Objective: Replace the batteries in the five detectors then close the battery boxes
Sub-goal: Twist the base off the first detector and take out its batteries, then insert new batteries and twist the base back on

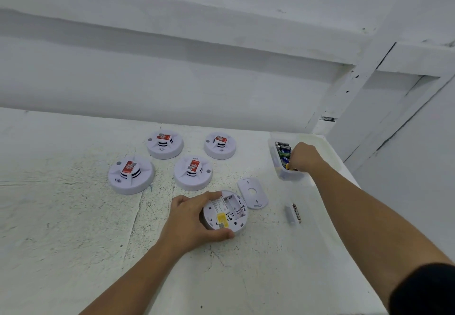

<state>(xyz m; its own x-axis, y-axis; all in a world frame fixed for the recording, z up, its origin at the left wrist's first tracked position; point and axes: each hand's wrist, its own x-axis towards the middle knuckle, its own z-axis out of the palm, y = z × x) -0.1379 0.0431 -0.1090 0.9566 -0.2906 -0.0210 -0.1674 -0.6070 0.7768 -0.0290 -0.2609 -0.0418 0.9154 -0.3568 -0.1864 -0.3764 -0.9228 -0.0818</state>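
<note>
Head view: fetching fresh batteries for what is judged the first of five units. The left hand (194,218) grips the upturned detector (225,212) by its rim, thumb on the near edge and fingers over the far edge, holding it flat on the desk (73,216) near front centre. The right hand (304,158) reaches into the tub (278,169) at the desk's far right, fingers curled down among the batteries (283,148); whether they pinch one cannot be told. The detector is a white disc, underside up, with a yellow label and an open bay that looks empty. Its cover (252,192) lies just beside it, to the right. Two loose cells (294,213) lie farther right, probably the spent pair. Four more detectors (131,174) sit dome-up behind, each with a red sticker, seemingly untouched. To do the step well, take only the batteries needed and keep them apart from the loose cells. Read the bay's polarity marks before seating, and steady the disc against the spring push.
</note>
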